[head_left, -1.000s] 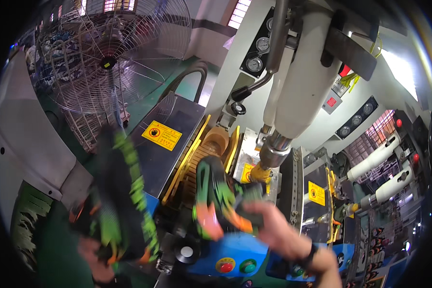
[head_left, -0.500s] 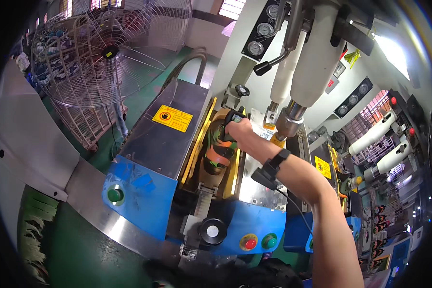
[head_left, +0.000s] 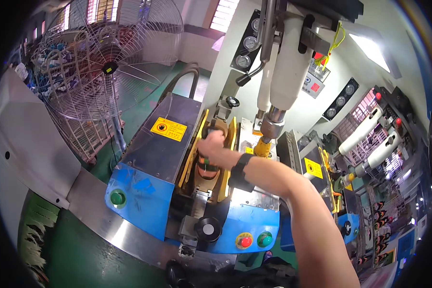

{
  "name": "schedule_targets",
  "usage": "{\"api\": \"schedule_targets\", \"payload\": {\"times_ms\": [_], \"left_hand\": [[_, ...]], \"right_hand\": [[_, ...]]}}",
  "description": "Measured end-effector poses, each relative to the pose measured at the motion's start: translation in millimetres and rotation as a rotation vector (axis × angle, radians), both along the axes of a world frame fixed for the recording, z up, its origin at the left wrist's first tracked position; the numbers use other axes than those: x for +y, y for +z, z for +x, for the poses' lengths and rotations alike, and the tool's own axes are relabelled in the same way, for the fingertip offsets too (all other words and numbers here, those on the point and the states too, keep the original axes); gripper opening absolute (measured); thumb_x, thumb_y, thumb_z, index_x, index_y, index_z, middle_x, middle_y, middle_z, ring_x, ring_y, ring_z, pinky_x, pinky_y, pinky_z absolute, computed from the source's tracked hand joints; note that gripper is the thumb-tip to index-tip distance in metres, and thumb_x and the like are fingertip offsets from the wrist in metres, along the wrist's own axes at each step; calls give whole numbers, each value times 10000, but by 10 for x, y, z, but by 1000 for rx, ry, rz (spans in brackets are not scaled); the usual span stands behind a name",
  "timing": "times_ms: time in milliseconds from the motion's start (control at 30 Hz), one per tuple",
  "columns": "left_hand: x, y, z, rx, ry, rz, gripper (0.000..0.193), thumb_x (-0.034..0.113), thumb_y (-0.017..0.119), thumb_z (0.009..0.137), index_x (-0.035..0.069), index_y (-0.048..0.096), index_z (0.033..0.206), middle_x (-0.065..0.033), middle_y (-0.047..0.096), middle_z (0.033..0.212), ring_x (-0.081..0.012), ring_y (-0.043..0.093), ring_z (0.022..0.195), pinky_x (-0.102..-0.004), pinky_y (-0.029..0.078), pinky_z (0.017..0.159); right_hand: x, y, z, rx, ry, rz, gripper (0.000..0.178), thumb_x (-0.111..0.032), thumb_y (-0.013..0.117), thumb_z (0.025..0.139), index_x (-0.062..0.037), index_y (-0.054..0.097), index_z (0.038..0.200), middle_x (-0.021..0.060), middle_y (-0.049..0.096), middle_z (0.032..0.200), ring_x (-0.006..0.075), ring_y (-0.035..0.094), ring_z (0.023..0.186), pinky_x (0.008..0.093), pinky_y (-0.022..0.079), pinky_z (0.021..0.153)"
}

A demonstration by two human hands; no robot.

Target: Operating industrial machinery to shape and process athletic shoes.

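Observation:
A shoe (head_left: 208,170) with orange, green and black patches sits in the slot of a pressing machine, its toe end toward me. Yellow side plates (head_left: 222,178) flank it on both sides. From the lower right my right arm reaches across, a black strap round the wrist. My right hand (head_left: 213,144) is closed over the shoe's upper, near its dark collar, and covers its middle; the fingertips are partly hidden. My left hand is out of the picture.
Above the right side hangs a white press cylinder (head_left: 285,72) with a metal tip. A red button (head_left: 245,241) and a black knob (head_left: 208,229) face me on the machine's front. A large wire fan (head_left: 109,67) stands at far left, and a second press (head_left: 365,153) at right.
My right hand has shifted left and slightly nearer over the shoe, hiding more of its middle. The shoe remains between the side plates. The whole view has turned a little.

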State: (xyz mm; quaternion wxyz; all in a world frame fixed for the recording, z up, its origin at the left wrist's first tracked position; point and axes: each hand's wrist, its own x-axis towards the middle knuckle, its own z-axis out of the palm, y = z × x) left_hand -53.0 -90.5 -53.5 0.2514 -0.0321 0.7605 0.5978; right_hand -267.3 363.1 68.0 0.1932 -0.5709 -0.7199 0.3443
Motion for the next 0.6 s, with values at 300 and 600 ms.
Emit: {"api": "schedule_targets", "payload": {"times_ms": [300,600], "left_hand": [[93,22,79,53,9,-66,344,191,568,894,19,565,1192,-157,577,1179,-299,580,998,-423,491,853],[161,102,315,74,51,-170,351,212,569,901,23,565,1197,-159,578,1186,-296,583,998,-425,491,860]], "right_hand": [[21,-207,326,76,63,36,555,-92,634,742,55,335,1186,322,420,1214,472,508,1085,485,462,899],[125,-495,208,149,-33,386,496,-124,643,687,50,390,1076,310,525,1009,480,548,970,503,462,862]]}}
